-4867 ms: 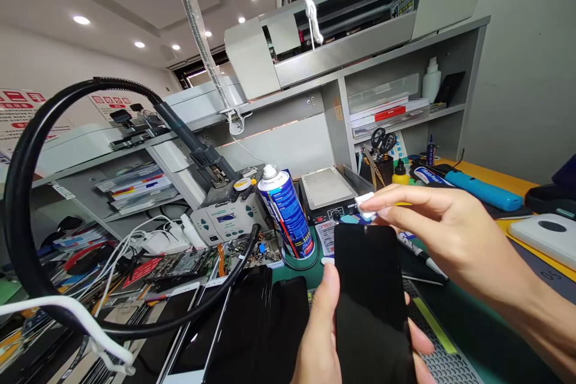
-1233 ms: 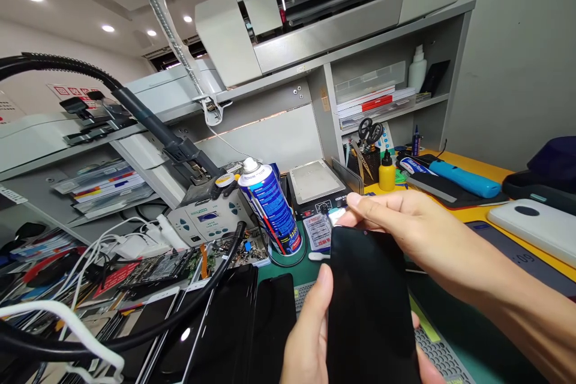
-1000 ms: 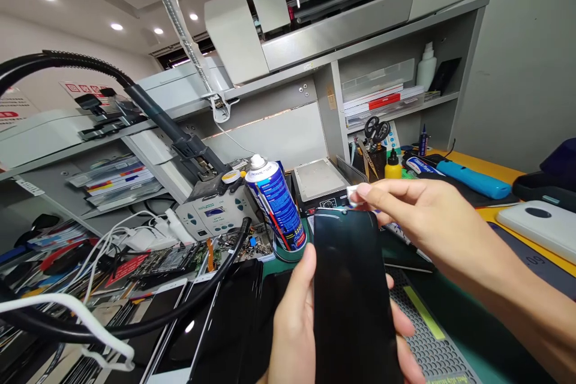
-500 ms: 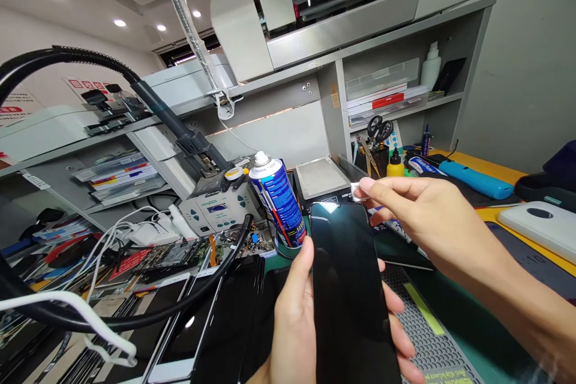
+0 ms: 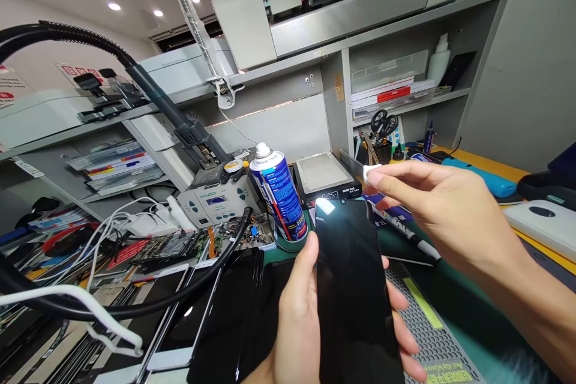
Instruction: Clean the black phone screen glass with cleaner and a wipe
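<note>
A black smartphone [image 5: 353,294] stands tilted in my left hand [image 5: 300,312], its dark glossy screen facing me. The thumb lies along the left edge and the fingertips wrap round the right edge. A bright light reflects near the phone's top. My right hand [image 5: 432,204] is closed in a pinch on a small white piece [image 5: 369,173], just above and to the right of the phone's upper corner, apart from the screen. What the white piece is made of cannot be made out. Behind the phone stands a blue spray can [image 5: 281,198] with a white nozzle.
A hot air station [image 5: 216,198] with a black hose [image 5: 180,288] stands left of the can. Several phones [image 5: 225,318] lie at the lower left. Behind is a flat heating plate [image 5: 324,171]; a grey perforated mat [image 5: 432,324] and a white power bank [image 5: 542,222] are on the right.
My right hand has lifted the white piece slightly up and right, away from the phone's top edge. My left hand still holds the phone; the view has shifted a little.
</note>
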`<state>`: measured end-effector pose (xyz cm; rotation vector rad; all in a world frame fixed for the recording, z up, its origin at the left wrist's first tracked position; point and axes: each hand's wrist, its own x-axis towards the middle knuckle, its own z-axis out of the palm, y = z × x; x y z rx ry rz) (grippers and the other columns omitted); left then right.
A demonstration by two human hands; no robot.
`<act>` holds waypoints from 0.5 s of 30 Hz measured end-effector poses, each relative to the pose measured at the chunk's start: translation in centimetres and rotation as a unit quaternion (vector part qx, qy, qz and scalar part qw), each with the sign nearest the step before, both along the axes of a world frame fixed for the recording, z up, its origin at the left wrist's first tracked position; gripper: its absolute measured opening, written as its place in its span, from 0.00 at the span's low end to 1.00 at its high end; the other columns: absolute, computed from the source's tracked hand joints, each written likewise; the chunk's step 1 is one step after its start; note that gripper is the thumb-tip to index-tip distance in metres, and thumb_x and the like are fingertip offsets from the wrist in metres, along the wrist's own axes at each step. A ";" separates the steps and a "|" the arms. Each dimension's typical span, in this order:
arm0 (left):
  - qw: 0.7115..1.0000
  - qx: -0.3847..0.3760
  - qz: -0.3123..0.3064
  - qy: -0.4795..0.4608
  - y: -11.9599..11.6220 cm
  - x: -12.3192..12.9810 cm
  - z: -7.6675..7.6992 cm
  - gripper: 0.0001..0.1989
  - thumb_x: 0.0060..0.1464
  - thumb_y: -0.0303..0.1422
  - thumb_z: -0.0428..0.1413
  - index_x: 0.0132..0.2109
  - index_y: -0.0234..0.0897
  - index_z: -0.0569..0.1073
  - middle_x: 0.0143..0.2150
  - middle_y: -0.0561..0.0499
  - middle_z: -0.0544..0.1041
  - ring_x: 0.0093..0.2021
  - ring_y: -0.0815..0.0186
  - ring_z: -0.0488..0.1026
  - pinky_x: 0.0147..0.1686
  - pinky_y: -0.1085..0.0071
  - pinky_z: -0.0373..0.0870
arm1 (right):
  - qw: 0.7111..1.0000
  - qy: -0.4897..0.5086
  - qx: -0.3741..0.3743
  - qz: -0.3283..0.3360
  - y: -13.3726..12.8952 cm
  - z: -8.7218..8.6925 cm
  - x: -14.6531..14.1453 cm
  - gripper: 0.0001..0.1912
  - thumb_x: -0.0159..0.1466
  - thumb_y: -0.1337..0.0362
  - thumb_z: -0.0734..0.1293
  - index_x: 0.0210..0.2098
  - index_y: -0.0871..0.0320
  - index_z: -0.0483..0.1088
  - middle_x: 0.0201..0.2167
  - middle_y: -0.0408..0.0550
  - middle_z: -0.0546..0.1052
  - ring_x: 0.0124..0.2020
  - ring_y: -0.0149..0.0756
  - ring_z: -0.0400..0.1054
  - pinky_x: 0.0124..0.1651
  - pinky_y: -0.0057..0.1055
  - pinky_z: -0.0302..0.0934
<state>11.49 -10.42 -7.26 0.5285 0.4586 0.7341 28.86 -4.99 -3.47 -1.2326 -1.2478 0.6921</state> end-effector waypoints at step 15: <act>1.000 0.007 0.007 0.017 -0.2 0.4 -0.2 0.41 0.61 0.58 0.33 0.47 0.26 0.76 0.38 0.41 0.75 0.30 0.63 0.75 0.34 0.67 0.71 | 0.986 0.138 0.020 0.088 -0.2 0.2 0.1 0.20 0.55 0.60 0.76 0.47 0.51 0.77 0.31 0.45 0.80 0.34 0.39 0.74 0.35 0.31 0.70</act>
